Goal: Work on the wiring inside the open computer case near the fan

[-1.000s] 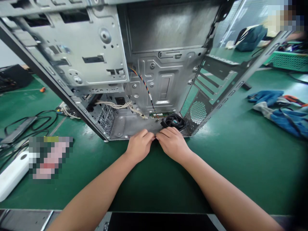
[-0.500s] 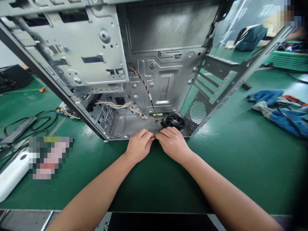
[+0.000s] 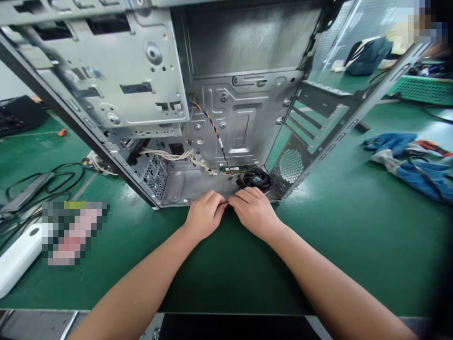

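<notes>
An open metal computer case (image 3: pixel 244 127) stands upright before me. At its lower front edge my left hand (image 3: pixel 207 212) and my right hand (image 3: pixel 255 210) nearly meet, both closed in a pinch. Something thin and dark shows between the fingertips, too small to name. Just behind my right hand lies a black cooling fan (image 3: pixel 257 178). A green memory module (image 3: pixel 233 168) rests on the case floor, with the end of a twisted multicoloured cable (image 3: pixel 214 125) hanging near it. White wires (image 3: pixel 170 154) run along the inside left.
The case stands on a green table (image 3: pixel 240 278). Left are a white oblong object (image 3: pixel 23 259), a blurred-out item (image 3: pixel 78 231) and black cables (image 3: pixel 67 177). To the right lie blue gloves (image 3: pixel 424 170). A green basket (image 3: pixel 421 89) and a dark bag (image 3: pixel 370 55) stand farther back.
</notes>
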Tool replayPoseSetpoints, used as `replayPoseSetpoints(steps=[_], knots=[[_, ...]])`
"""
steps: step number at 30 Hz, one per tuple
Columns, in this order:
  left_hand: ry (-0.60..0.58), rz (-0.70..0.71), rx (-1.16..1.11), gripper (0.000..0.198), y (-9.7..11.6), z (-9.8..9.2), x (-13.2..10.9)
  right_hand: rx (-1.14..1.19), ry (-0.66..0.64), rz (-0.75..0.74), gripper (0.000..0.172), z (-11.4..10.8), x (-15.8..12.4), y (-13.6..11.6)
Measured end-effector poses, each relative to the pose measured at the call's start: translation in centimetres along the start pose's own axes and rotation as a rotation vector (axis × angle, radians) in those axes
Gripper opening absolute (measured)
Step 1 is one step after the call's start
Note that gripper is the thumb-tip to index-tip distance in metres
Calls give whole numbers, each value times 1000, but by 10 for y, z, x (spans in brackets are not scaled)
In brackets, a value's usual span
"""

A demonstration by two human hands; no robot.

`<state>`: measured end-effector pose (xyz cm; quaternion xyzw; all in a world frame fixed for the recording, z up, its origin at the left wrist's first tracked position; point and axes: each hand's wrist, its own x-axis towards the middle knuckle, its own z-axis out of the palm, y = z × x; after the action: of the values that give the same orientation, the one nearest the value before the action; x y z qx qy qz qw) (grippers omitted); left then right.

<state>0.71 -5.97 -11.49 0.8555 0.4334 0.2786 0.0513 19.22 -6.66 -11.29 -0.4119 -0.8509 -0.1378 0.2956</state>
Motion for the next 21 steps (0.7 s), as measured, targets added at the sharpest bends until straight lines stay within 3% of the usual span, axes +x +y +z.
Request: replayPoseSetpoints(steps=[21], knots=[[9, 12, 77, 13, 3, -2, 2, -13, 6, 18, 25, 2, 1, -1]])
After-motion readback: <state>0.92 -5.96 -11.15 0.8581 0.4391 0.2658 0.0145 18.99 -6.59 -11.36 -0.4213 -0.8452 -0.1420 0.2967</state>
